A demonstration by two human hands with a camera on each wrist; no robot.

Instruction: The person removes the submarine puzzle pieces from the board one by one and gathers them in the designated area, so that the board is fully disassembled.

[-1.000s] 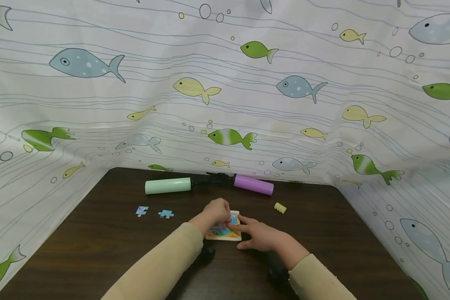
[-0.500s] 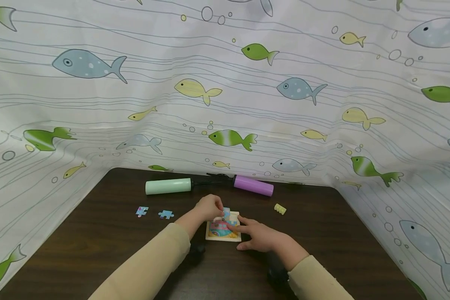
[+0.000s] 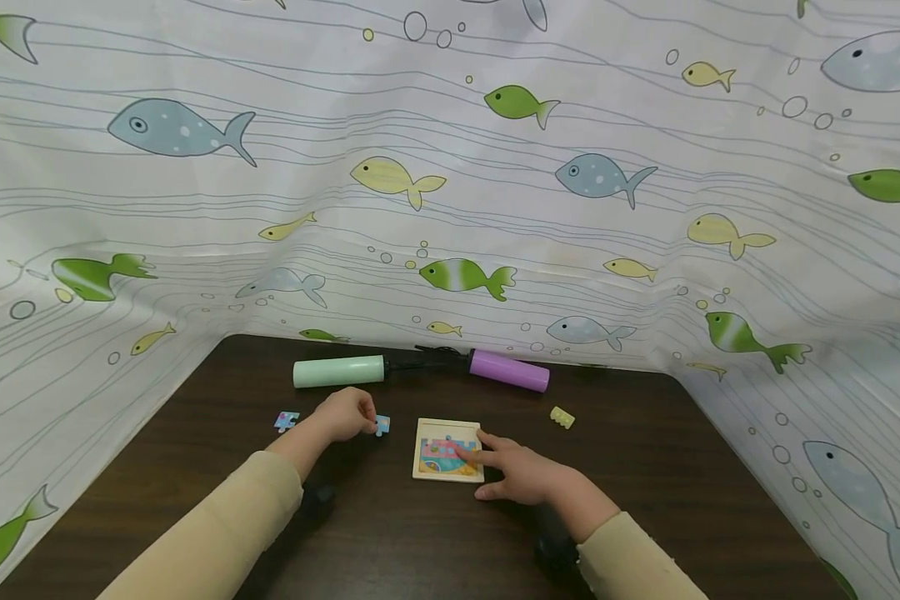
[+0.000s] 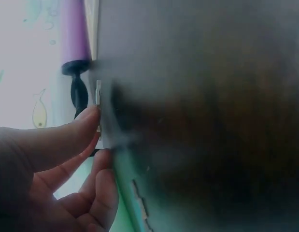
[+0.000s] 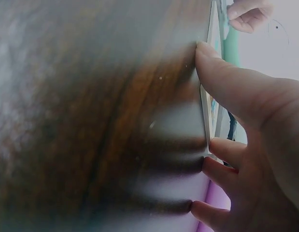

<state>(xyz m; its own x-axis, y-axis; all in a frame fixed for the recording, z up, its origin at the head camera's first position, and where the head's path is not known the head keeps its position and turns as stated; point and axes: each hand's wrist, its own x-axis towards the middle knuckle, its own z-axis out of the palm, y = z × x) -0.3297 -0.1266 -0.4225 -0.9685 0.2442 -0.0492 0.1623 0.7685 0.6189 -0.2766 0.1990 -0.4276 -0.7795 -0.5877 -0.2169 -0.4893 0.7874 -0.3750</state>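
Observation:
My left hand [image 3: 345, 414] pinches a blue jigsaw puzzle piece [image 3: 382, 425], left of the wooden puzzle board. In the left wrist view that piece [image 4: 98, 92] shows edge-on at the thumb tip. The square board [image 3: 422, 463] has a pale frame, a bare upper part and a pink, blue and yellow picture in its lower part. My right hand [image 3: 521, 468] lies at the board's right side with fingers spread, one fingertip over the picture. Another blue puzzle piece [image 3: 286, 421] lies farther left. Part of the table behind my left hand is hidden.
A pale yellow piece [image 3: 562, 417] lies on the dark wooden table [image 3: 420, 542], right of the board. Along the back lie a mint-green cylinder [image 3: 339, 372] and a purple cylinder [image 3: 509, 371], joined by black parts. A fish-patterned curtain [image 3: 450, 225] surrounds the table.
My left hand has lifted a blue puzzle piece out of the board's upper part and moved left with it. My right hand has stayed at the board's right side.

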